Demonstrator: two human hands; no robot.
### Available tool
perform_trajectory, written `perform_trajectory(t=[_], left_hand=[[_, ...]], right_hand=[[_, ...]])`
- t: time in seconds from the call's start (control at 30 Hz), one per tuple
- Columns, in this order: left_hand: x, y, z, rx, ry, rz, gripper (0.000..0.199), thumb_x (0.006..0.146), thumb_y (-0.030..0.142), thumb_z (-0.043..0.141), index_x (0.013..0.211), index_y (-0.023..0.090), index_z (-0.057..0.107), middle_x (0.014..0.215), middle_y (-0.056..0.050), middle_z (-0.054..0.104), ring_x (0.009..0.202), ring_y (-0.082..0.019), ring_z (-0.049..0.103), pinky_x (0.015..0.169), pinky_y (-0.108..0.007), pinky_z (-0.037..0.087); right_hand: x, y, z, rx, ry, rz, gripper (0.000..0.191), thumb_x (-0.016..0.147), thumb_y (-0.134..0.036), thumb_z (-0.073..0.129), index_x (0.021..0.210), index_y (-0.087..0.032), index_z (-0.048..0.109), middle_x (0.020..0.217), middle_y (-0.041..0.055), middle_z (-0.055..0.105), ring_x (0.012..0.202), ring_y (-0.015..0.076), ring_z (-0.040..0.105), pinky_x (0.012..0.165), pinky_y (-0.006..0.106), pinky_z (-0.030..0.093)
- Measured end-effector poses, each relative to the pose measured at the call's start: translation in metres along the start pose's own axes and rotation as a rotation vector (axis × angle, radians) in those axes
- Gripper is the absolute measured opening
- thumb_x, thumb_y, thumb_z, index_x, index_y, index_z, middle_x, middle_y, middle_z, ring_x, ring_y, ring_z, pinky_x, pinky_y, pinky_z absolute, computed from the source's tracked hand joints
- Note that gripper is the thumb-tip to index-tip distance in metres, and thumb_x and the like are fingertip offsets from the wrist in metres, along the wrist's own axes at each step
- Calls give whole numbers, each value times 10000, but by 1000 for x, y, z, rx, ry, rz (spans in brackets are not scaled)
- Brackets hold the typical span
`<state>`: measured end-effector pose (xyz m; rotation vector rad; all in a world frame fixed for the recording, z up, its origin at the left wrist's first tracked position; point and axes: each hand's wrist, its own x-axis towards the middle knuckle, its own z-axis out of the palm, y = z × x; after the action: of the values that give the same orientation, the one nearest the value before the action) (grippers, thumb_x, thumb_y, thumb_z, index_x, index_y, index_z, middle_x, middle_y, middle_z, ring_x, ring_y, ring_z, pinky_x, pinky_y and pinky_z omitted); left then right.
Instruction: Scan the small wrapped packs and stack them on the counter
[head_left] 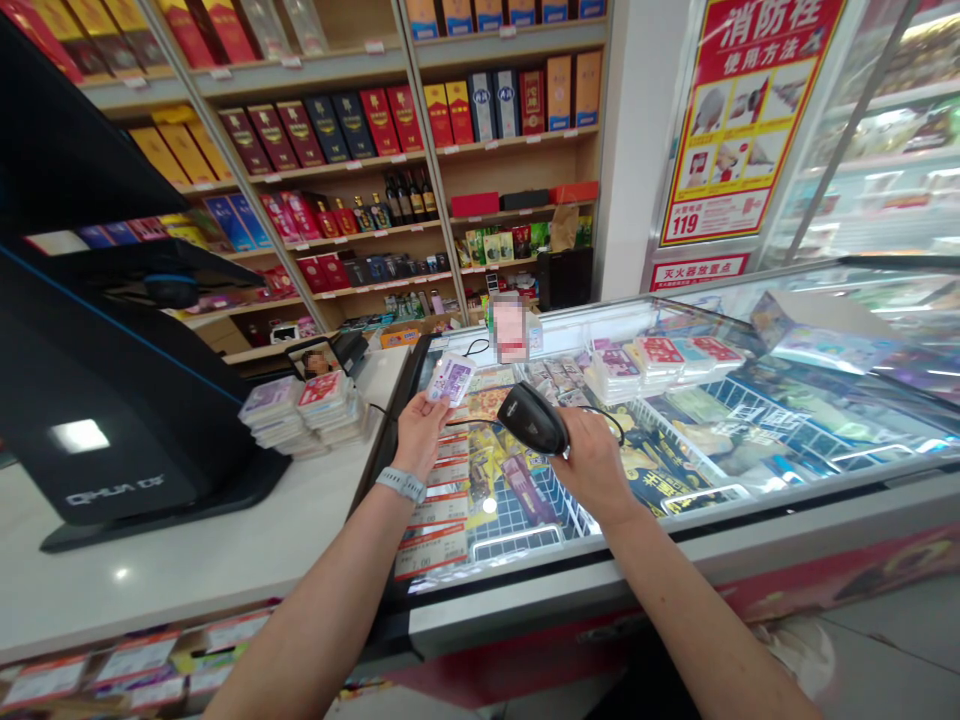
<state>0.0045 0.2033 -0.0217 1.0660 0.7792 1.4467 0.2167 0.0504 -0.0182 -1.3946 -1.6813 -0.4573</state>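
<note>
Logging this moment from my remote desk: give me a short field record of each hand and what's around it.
Left hand: holds small purple-and-white packet
Right hand: holds black corded handheld barcode scanner
Left wrist: grey band
Under hands: glass-topped display freezer
Left of freezer: white counter bearing stacks of wrapped packets
Background: wooden shelves of boxed and bottled liquor
</note>
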Motion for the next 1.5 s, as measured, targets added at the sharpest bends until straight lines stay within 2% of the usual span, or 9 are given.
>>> perform_trajectory(t=[0.23,0.77,1.5], left_hand=[[1,-1,0,5,8,-7,345,586,261,826,831,156,607,883,-28,698,826,-122,652,803,-268,509],[3,-2,-1,-4,6,-7,297,618,219,798,845,157,615,907,-31,700,840,-120,652,812,-264,511],[2,-3,-1,-1,-3,-7,315,627,228,799,879,156,624,938,-38,698,855,-119,650,827,-270,498]], right_hand=[[1,-1,-1,6,-2,-5,265,794,-163,524,1056,-141,559,916,102,641,845,260,566,786,388,436],[2,-2,-2,32,-7,-17,278,790,-151,527,1066,-143,558,916,100,642,842,260,565,781,387,432],[2,-3,-4,28,-87,-12,290,752,-111,517,1037,-151,553,896,85,625,853,255,550,802,385,406]])
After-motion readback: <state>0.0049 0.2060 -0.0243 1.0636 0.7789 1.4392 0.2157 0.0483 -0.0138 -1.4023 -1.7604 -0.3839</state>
